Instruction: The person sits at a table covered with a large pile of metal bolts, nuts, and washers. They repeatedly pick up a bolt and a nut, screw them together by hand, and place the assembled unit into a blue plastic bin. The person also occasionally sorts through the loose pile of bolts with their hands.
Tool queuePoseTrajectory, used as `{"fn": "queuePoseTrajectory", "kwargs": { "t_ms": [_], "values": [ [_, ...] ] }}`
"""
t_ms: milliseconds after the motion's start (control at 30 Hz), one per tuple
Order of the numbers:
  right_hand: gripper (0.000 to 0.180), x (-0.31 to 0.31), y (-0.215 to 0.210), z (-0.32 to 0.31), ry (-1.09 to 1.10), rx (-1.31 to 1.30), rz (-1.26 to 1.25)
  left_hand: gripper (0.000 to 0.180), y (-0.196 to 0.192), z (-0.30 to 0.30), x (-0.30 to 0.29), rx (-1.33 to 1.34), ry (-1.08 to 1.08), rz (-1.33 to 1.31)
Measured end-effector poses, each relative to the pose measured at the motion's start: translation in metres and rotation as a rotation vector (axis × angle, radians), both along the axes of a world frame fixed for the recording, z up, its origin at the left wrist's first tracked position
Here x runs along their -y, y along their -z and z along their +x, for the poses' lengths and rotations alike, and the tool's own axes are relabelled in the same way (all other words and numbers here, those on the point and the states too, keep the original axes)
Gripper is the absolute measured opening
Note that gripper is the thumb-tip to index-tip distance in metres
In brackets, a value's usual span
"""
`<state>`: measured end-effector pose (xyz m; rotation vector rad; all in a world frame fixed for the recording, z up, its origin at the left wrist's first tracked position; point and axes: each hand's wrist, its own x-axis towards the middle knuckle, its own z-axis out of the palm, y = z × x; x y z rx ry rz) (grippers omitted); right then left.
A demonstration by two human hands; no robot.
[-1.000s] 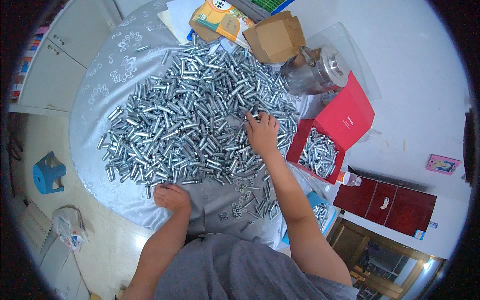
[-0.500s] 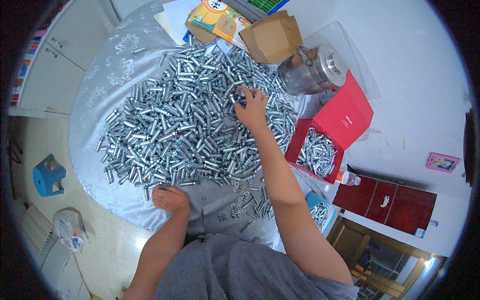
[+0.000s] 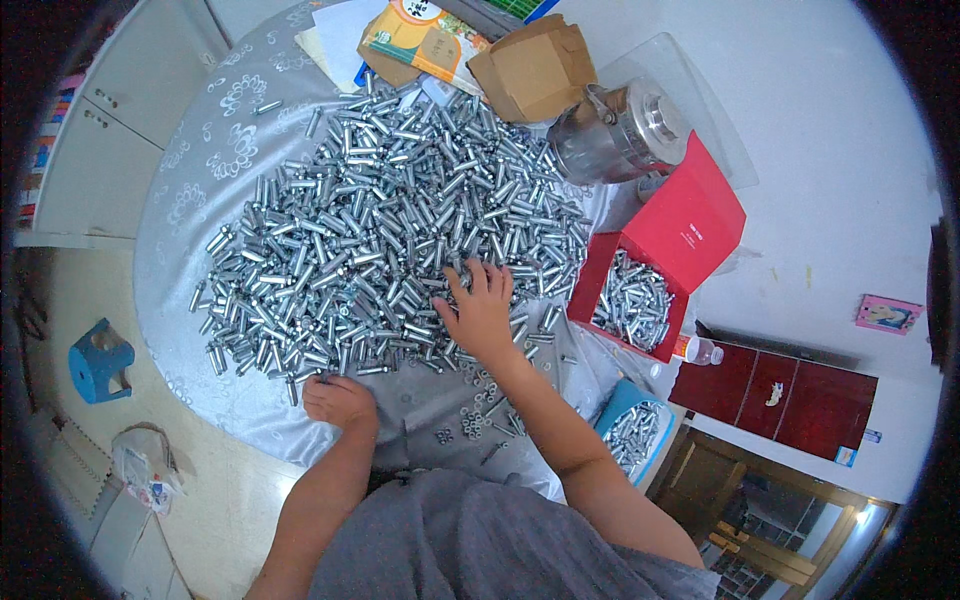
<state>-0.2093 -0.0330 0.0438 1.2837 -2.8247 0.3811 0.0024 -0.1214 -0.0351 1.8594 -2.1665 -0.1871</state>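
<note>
A wide heap of silvery metal expansion bolts (image 3: 360,230) covers much of the round table. Over the near right part of the heap, my right hand (image 3: 482,318) lies palm down with its fingers spread, the fingertips touching bolts. My left hand (image 3: 340,402) rests on the cloth at the heap's near edge, its fingers curled in; anything within them is hidden. Between the hands and my body lie loose nuts and washers (image 3: 473,420) and a few thin bolt parts.
A red box (image 3: 600,280) with its lid up holds more bolts, as does a blue-rimmed tub (image 3: 610,405). Behind stand a steel canister (image 3: 610,140), an open cardboard box (image 3: 530,75) and a yellow package (image 3: 425,45). A blue stool (image 3: 100,362) stands left on the floor.
My right hand has swept from the heap's far right toward me, and fewer parts show by the nuts on its right side. My left hand has stayed nearly in place.
</note>
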Motion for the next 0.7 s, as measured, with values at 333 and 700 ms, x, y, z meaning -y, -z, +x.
{"fn": "queuePoseTrajectory", "kwargs": {
  "t_ms": [333, 700],
  "values": [
    [0.047, 0.009, -0.012, -0.014, 0.055, 0.058, -0.084, 0.025, 0.001, 0.001, 0.000, 0.005, -0.017, 0.028],
    [0.074, 0.029, 0.005, -0.016, 0.071, 0.166, -0.095, 0.033, -0.003, -0.002, -0.002, 0.031, -0.028, 0.059]
  ]
}}
